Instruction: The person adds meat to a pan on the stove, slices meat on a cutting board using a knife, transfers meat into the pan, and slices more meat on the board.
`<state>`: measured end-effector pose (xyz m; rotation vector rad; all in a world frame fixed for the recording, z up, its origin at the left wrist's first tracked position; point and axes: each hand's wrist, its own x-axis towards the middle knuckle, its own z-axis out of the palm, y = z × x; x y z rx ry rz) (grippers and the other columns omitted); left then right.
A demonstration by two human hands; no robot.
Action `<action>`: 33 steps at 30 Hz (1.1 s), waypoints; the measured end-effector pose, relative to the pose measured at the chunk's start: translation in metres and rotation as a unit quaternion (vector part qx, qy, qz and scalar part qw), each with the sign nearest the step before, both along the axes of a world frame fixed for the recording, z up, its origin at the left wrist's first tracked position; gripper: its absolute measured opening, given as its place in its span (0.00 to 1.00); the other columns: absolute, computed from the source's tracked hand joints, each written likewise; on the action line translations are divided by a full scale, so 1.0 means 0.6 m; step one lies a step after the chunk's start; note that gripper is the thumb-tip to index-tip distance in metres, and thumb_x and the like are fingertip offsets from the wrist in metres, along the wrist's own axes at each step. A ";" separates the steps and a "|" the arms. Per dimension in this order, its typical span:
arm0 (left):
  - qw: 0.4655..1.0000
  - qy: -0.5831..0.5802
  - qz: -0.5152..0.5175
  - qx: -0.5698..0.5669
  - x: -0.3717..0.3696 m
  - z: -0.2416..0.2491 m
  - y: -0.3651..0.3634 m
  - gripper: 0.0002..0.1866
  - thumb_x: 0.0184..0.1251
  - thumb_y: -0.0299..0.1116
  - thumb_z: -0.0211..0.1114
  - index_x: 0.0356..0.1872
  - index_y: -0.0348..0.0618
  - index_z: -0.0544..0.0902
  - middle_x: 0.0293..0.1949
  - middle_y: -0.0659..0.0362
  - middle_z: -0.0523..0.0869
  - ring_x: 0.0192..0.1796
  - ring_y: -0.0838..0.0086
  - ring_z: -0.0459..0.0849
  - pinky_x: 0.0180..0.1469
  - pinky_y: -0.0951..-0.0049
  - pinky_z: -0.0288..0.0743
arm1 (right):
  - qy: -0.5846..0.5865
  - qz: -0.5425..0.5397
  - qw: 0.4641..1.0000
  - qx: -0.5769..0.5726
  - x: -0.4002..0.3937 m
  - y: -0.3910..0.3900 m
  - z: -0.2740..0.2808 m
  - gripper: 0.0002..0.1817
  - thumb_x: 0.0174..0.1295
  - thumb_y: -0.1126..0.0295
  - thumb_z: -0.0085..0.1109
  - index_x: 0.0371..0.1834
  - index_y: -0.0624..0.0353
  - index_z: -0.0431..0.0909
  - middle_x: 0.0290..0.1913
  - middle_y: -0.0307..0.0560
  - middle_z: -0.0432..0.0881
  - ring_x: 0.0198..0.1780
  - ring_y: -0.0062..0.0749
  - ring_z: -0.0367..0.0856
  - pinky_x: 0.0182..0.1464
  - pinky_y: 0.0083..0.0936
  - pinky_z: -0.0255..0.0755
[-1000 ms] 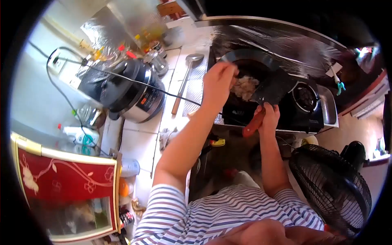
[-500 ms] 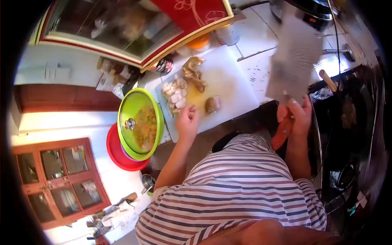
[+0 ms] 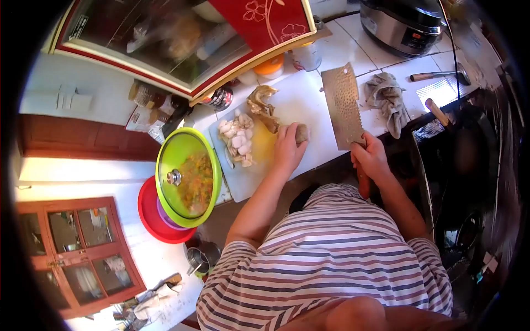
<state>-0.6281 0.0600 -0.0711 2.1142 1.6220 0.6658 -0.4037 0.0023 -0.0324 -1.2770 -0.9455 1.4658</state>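
Observation:
My left hand (image 3: pixel 288 146) is closed around a short brownish-grey chunk of food (image 3: pixel 302 134) on the white cutting board (image 3: pixel 309 99); its exact kind I cannot make out. In my right hand (image 3: pixel 371 159) is the reddish wooden handle of a cleaver. The cleaver's broad, hammered-looking blade (image 3: pixel 343 105) points away from me, over the board's right side and apart from the chunk. A pile of pale slices (image 3: pixel 237 138) lies on the board's left part. Behind my left hand rests a brown, twisted piece of food (image 3: pixel 262 105).
Left of the board stands a green bowl (image 3: pixel 217 171) of food under a glass lid, with a red basin (image 3: pixel 148 212) below. A grey cloth (image 3: pixel 386 99), a ladle (image 3: pixel 436 76) and a rice cooker (image 3: pixel 403 30) are to the right. A red-framed cabinet (image 3: pixel 259 27) overhangs the back.
My left hand has moved right and forward and taken hold of the chunk. The cleaver has come down and left from its raised, blurred position, uncovering the cloth and cooker.

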 end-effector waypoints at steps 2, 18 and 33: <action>0.999 -0.026 -0.036 0.006 0.013 -0.005 0.017 0.26 0.48 0.30 0.66 0.52 0.42 0.71 0.48 0.50 0.73 0.50 0.53 0.73 0.52 0.61 0.69 | -0.080 0.008 0.997 -0.020 0.004 -0.009 -0.010 0.05 0.59 0.74 0.48 0.35 0.62 0.72 0.18 0.37 0.72 0.18 0.16 0.69 0.20 0.17 0.64; 0.950 0.089 -0.300 -0.006 -0.006 0.024 0.105 0.22 0.56 0.26 0.55 0.54 0.53 0.74 0.51 0.52 0.74 0.53 0.55 0.73 0.55 0.65 0.68 | -0.324 0.006 0.945 0.033 -0.005 -0.037 -0.050 0.09 0.55 0.68 0.51 0.32 0.63 0.69 0.24 0.60 0.75 0.32 0.58 0.74 0.32 0.45 0.66; 0.972 0.126 -0.187 0.068 0.012 0.020 0.044 0.27 0.39 0.40 0.74 0.42 0.40 0.76 0.40 0.52 0.74 0.45 0.55 0.73 0.46 0.62 0.69 | -0.423 0.021 0.903 0.073 -0.015 -0.057 -0.030 0.05 0.56 0.71 0.51 0.33 0.61 0.70 0.21 0.55 0.75 0.25 0.50 0.77 0.28 0.38 0.69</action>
